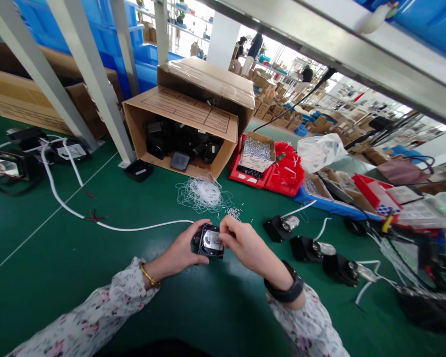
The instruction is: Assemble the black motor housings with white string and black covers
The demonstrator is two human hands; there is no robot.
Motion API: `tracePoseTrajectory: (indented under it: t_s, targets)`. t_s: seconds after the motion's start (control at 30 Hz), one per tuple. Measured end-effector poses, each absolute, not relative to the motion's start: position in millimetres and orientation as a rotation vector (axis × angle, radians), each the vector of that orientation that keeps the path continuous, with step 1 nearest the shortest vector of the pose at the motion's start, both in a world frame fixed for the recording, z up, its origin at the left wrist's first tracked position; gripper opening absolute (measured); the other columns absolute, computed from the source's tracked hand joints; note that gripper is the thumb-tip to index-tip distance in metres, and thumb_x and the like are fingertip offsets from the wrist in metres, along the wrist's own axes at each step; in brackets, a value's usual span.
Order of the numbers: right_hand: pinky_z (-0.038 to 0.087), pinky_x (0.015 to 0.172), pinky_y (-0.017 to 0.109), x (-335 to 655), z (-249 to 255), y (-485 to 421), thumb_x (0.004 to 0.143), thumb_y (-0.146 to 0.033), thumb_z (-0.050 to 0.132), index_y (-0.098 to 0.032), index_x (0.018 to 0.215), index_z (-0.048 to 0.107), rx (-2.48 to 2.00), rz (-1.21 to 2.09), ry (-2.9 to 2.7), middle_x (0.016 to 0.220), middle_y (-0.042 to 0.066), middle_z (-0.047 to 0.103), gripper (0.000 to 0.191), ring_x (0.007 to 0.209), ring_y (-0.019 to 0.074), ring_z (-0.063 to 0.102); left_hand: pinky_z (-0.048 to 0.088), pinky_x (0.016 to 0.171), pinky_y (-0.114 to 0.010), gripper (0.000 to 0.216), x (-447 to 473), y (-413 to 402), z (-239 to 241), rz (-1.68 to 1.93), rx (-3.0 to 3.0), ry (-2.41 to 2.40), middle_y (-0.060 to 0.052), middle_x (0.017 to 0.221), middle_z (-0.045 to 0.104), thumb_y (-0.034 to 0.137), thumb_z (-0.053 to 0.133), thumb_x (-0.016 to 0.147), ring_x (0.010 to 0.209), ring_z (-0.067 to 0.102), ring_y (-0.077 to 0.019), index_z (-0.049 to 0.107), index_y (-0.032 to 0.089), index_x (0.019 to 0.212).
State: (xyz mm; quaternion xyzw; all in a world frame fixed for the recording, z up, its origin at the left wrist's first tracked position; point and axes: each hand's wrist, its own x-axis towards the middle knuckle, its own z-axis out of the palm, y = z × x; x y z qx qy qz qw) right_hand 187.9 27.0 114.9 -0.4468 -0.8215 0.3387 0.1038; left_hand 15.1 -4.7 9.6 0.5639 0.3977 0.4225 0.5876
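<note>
A small black square housing [211,240] with a silvery plate inside sits in my left hand [182,250], thumb along its near edge and fingers round the far side. From its left side a white cable [144,228] runs across the green table, ending in bare dark and red wires. My right hand [243,243] is over the housing's right part, thumb and forefinger pinched together at the plate. Whatever is between those fingertips is too small to make out. Just beyond lie a tangle of thin clear tubing [203,193] and several short white pieces [233,213].
A cardboard box [223,171] of black housings lies open at the back. Red trays [249,178] of small parts stand right of it. Several black units with glass bulbs [306,249] line the right. Wired lamps [11,166] lie far left, near metal posts [92,74].
</note>
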Motion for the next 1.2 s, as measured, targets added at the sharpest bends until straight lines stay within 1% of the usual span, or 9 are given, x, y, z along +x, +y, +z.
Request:
tracePoseTrajectory:
  t_s: [0.1,0.2,0.27,0.33,0.43,0.53,0.67,1.0,1.2]
  targets:
    - [0.035,0.063,0.024,185.4,98.0,35.7,0.079,-0.004,0.052,-0.019,0.073,0.044,-1.310,0.783,-2.431,0.075,-0.002,0.052,0.018,0.071,0.0137,0.049,0.032,0.105,-0.041,0.085,14.2,-5.9,9.5,0.969,1.345,0.960,-0.011,0.133,0.045,0.013,0.077,0.058,0.122,0.043,-0.0259,0.035,0.020,0.132]
    - [0.037,0.073,0.028,182.4,84.6,46.6,0.077,-0.003,0.055,-0.018,0.071,0.046,-1.270,0.598,-2.454,0.083,0.002,0.052,0.018,0.083,0.0170,0.048,0.024,0.110,-0.043,0.087,14.4,-9.8,9.2,0.964,1.425,1.064,-0.010,0.140,0.036,0.015,0.075,0.061,0.129,0.033,-0.0264,0.032,0.021,0.136]
    - [0.037,0.069,0.026,181.2,80.7,53.2,0.077,-0.001,0.054,-0.017,0.069,0.048,-1.264,0.630,-2.506,0.077,0.001,0.053,0.019,0.076,0.0154,0.048,0.021,0.111,-0.044,0.089,15.7,-13.4,8.5,0.966,1.454,1.100,-0.010,0.144,0.031,0.016,0.073,0.063,0.131,0.029,-0.0266,0.027,0.022,0.139]
    - [0.036,0.063,0.024,180.6,80.3,57.9,0.077,0.000,0.054,-0.017,0.067,0.050,-1.281,0.706,-2.557,0.069,-0.002,0.054,0.020,0.066,0.0128,0.048,0.023,0.110,-0.044,0.094,17.8,-16.7,7.0,0.980,1.425,1.091,-0.010,0.143,0.032,0.014,0.071,0.064,0.131,0.030,-0.0259,0.019,0.023,0.141]
    - [0.038,0.062,0.022,178.8,82.4,60.6,0.076,-0.001,0.056,-0.017,0.080,0.057,-1.286,0.811,-2.538,0.071,-0.003,0.059,0.016,0.065,0.0117,0.053,0.026,0.109,-0.040,0.099,21.7,-19.7,3.4,1.039,1.313,1.067,-0.010,0.140,0.038,0.008,0.070,0.063,0.129,0.034,-0.0232,0.013,0.024,0.141]
    - [0.042,0.069,0.023,174.2,84.4,60.8,0.078,-0.004,0.056,-0.018,0.098,0.059,-1.285,0.821,-2.541,0.078,0.000,0.064,0.024,0.072,0.0132,0.059,0.027,0.108,-0.038,0.089,24.6,-21.0,-0.4,1.105,1.237,1.065,-0.011,0.137,0.042,0.005,0.071,0.060,0.128,0.036,-0.0221,0.024,0.022,0.134]
    - [0.043,0.076,0.024,167.9,85.3,61.5,0.081,-0.008,0.055,-0.019,0.081,0.065,-1.247,0.680,-2.670,0.084,0.002,0.065,0.015,0.081,0.0145,0.059,0.039,0.098,-0.036,0.070,25.2,-22.5,-3.2,1.120,1.225,1.076,-0.010,0.122,0.054,0.007,0.072,0.060,0.116,0.049,-0.0229,0.036,0.020,0.119]
    - [0.041,0.068,0.022,162.6,91.1,64.3,0.084,-0.017,0.056,-0.018,0.072,0.063,-1.279,0.607,-2.766,0.078,0.002,0.066,0.013,0.074,0.0133,0.059,0.044,0.088,-0.033,0.061,25.2,-23.9,-5.7,1.124,1.257,1.088,-0.006,0.111,0.059,0.010,0.072,0.062,0.105,0.056,-0.0221,0.038,0.022,0.111]
    - [0.035,0.059,0.026,156.7,93.5,63.3,0.082,-0.024,0.060,-0.019,0.071,0.063,-1.419,0.365,-2.851,0.074,0.003,0.066,0.012,0.070,0.0174,0.060,0.042,0.094,-0.036,0.065,24.1,-24.3,-2.5,1.118,1.280,1.098,-0.008,0.116,0.056,0.008,0.072,0.062,0.111,0.052,-0.0225,0.035,0.021,0.115]
